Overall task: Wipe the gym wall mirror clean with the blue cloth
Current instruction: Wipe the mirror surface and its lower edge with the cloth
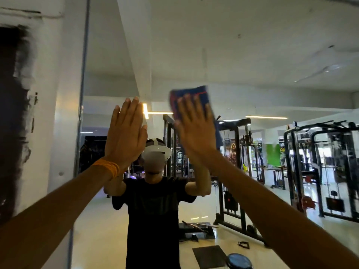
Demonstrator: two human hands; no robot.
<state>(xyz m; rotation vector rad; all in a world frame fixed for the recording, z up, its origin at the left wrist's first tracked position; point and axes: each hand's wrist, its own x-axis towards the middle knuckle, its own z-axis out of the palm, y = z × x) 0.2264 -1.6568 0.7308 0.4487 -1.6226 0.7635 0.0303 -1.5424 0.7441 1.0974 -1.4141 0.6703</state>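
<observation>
The large frameless gym wall mirror (242, 55) fills most of the wall. Its left edge (83, 84) runs down beside a white painted pillar (58, 113) that bears a dark smeared patch (11, 113).

Both of the person's arms are raised toward the glass. The right hand (196, 131) lies flat with its fingers straight and slightly spread, pressing the blue cloth with a thin red stripe (196, 92) against the mirror. It does not clutch the cloth. The cloth sits about midway across the pane, well in from the left edge. Its top pokes out above the fingertips and a strip shows along the right side of the palm.

The left hand (126, 136) is just beside it, nearer the mirror's left edge, fully open with fingers straight and close together, holding nothing. Whether its palm touches the glass I cannot tell. A band of orange thread (108, 167) circles that wrist.

The glass reflects the person in a black T-shirt (153, 210) and a white headset (157, 154). Toward the mirror's right edge it shows black steel cable machines (320, 171) standing on a glossy pale floor (108, 230).
</observation>
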